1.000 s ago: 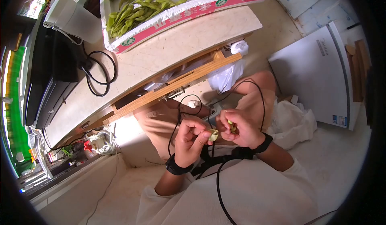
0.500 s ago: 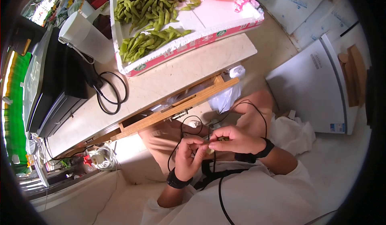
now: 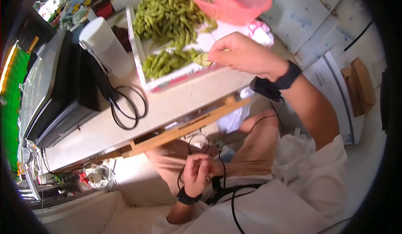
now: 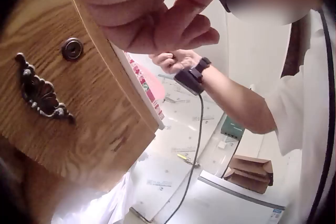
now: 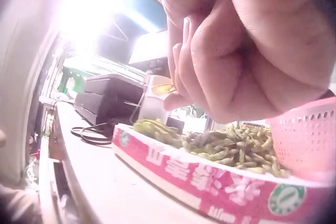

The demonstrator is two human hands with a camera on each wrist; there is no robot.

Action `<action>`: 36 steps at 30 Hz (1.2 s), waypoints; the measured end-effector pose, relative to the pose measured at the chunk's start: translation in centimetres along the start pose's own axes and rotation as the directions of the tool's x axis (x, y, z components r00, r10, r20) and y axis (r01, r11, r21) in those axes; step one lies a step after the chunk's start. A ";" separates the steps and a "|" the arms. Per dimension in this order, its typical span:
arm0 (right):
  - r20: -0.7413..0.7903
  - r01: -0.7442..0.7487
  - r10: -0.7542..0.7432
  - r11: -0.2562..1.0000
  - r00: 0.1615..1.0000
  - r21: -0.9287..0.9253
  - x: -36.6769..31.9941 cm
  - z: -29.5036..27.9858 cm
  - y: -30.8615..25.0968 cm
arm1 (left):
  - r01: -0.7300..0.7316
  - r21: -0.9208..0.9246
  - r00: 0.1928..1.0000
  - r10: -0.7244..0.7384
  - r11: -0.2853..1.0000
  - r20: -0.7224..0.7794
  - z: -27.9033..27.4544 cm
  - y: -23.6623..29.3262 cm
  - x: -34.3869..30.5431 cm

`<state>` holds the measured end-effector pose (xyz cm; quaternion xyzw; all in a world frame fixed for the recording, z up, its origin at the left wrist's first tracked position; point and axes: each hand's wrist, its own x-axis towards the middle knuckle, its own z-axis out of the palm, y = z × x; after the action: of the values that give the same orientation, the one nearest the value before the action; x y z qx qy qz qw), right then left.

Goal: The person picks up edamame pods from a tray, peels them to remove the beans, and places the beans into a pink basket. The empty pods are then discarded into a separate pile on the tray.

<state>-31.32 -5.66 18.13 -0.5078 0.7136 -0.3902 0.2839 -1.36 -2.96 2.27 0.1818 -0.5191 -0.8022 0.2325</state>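
Note:
My right hand (image 3: 251,56) is stretched over the front edge of a white foam tray (image 3: 176,82) with a pink printed side. Thumb and fingertips pinch a pale green soybean pod (image 3: 202,59), which looks like a split, flattened shell. In the right wrist view the pod (image 5: 163,89) sticks out past the fingertips. Below it in the tray lies a small group of green pods (image 3: 165,64), with a larger heap of pods (image 3: 165,16) behind. Low over the lap, my left hand (image 3: 196,175) is loosely curled, and nothing shows in its fingers.
A pink perforated basket (image 3: 230,4) stands at the tray's back right. To the left are a white cup (image 3: 104,46), a black machine (image 3: 63,87) and a looped black cable (image 3: 130,108). A wooden drawer (image 3: 188,127) juts out under the tabletop. A white fridge (image 3: 331,96) stands right.
The hands were together over the lap at the pod. My right hand has moved up and forward to the tray with the pod, while the left stays low. The head view has shifted, bringing the basket in.

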 end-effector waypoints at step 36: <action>0.012 -0.486 0.505 0.836 0.863 -0.254 14.7 0.9 -0.6 | 0.002 0.020 0.997 -0.001 1.000 -0.073 -2.9 -0.3 0.6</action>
<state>-35.08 -19.88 18.00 -0.3513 0.8512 -0.1932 0.3387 -0.39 -5.30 0.80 0.2137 -0.5183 -0.7899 0.2487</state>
